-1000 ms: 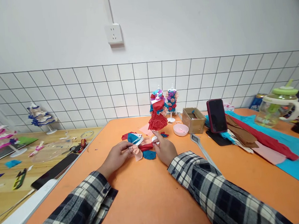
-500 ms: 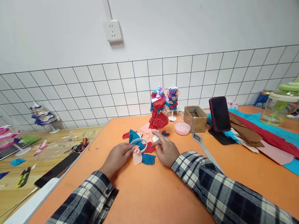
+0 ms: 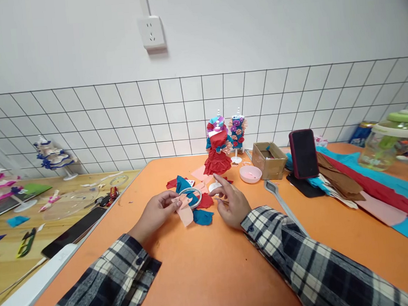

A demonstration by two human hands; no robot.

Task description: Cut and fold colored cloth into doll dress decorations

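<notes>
My left hand point(image 3: 156, 213) pinches a small pink paper piece point(image 3: 185, 211) just above the orange table point(image 3: 207, 276). Beside it lies a clear tape ring point(image 3: 190, 197) over blue and red paper scraps point(image 3: 202, 217). My right hand point(image 3: 230, 202) hovers right of the scraps with its fingers curled and thumb and forefinger close together; whether anything is between them is hidden. Behind the scraps stand a red paper dress on a stand point(image 3: 216, 147) and a smaller blue flowered one point(image 3: 237, 132).
A pink dish point(image 3: 250, 173), a cardboard box point(image 3: 267, 154), a propped phone point(image 3: 303, 154), layered coloured sheets point(image 3: 367, 187) and a green-lidded jar point(image 3: 392, 140) sit to the right. A metal ruler point(image 3: 280, 202) lies by my right sleeve. The wooden bench on the left holds more paper dresses point(image 3: 52, 156) and tools.
My left hand has lifted the pink piece slightly and the tape ring has come into view beside it. My right hand has drawn a little away from the scraps. The view has tipped down.
</notes>
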